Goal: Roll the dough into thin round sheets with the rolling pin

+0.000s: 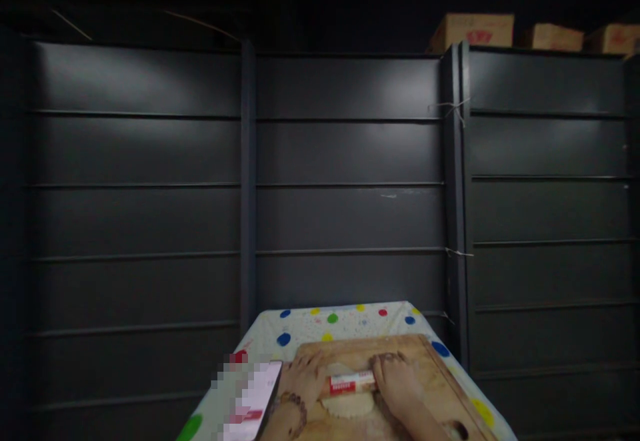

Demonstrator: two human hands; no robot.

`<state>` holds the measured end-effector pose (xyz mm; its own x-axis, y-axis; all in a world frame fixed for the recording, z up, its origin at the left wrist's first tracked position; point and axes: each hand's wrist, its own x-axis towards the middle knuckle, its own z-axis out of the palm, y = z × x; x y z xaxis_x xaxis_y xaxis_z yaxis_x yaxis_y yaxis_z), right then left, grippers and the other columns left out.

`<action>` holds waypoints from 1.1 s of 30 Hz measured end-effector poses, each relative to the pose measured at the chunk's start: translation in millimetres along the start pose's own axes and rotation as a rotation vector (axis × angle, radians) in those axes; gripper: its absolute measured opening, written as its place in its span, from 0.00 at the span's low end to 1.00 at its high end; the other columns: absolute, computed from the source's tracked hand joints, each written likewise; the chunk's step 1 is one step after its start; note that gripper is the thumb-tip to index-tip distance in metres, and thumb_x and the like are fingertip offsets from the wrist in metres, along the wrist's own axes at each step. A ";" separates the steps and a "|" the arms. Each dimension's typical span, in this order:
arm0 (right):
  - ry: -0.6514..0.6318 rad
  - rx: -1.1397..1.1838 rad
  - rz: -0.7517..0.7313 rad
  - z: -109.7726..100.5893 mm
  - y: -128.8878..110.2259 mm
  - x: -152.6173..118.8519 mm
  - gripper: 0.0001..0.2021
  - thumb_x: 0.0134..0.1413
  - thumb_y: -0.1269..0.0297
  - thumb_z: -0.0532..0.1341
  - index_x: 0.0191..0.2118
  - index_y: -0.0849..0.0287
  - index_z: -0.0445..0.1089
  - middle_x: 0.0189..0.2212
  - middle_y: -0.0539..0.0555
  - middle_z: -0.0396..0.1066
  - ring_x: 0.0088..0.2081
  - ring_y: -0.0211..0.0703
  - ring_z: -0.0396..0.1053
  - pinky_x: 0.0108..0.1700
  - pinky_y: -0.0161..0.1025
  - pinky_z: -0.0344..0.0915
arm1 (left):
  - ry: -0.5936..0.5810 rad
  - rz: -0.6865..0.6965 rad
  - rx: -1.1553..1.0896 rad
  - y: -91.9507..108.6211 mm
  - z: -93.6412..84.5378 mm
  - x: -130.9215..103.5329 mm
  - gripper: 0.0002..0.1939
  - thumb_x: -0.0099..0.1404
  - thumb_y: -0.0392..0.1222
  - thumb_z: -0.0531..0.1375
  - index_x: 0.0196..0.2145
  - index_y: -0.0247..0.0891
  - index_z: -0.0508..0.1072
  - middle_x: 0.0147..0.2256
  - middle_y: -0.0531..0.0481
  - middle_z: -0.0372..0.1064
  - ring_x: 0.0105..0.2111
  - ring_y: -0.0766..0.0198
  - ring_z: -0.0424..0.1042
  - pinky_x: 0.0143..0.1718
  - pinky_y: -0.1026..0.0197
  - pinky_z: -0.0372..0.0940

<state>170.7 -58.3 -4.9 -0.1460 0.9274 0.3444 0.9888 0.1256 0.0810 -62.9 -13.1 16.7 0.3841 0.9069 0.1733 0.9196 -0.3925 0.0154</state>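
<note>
A rolling pin point(351, 384) with a red and white label lies crosswise on a flattened piece of dough point(349, 406). The dough shows in front of the pin, and a little of it behind. My left hand point(304, 376), with a beaded bracelet at the wrist, is over the pin's left end. At the right end, my right hand point(397, 380) has its fingers bent over the pin. Both hands hide the ends of the pin. Beneath everything is a wooden board point(425, 361).
A phone-like screen point(257, 394), partly pixelated, is left of the board. The table has a white cloth with coloured dots point(350, 321). Behind it stands a dark panelled metal wall point(350, 218). Cardboard boxes point(479, 31) sit up at the top right.
</note>
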 end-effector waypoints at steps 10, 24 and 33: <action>-0.008 0.010 -0.004 -2.5 -1.1 -3.6 0.23 0.58 0.77 0.47 0.54 0.62 0.70 0.50 0.65 0.72 0.51 0.56 0.70 0.56 0.51 0.57 | 0.037 -0.016 0.032 -3.6 8.3 2.7 0.25 0.65 0.36 0.47 0.56 0.42 0.72 0.59 0.43 0.67 0.59 0.47 0.63 0.55 0.42 0.60; -0.016 0.005 0.005 -3.2 -0.4 -3.4 0.19 0.59 0.74 0.49 0.49 0.62 0.72 0.45 0.65 0.75 0.47 0.56 0.71 0.52 0.51 0.60 | 0.121 0.004 0.025 -1.2 11.3 5.6 0.26 0.68 0.38 0.47 0.62 0.41 0.65 0.63 0.45 0.61 0.64 0.50 0.55 0.63 0.43 0.47; 0.012 0.075 -0.022 -14.2 -5.1 14.6 0.21 0.63 0.68 0.47 0.55 0.64 0.70 0.59 0.66 0.65 0.65 0.58 0.52 0.65 0.55 0.42 | 0.075 0.174 0.035 -3.4 16.8 16.5 0.28 0.70 0.34 0.43 0.66 0.38 0.57 0.64 0.47 0.59 0.63 0.54 0.55 0.65 0.49 0.46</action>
<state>163.1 -50.4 13.0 -0.1676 0.9201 0.3541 0.9849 0.1724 0.0181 -58.3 5.8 2.9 0.5316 0.8114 0.2430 0.8427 -0.5356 -0.0552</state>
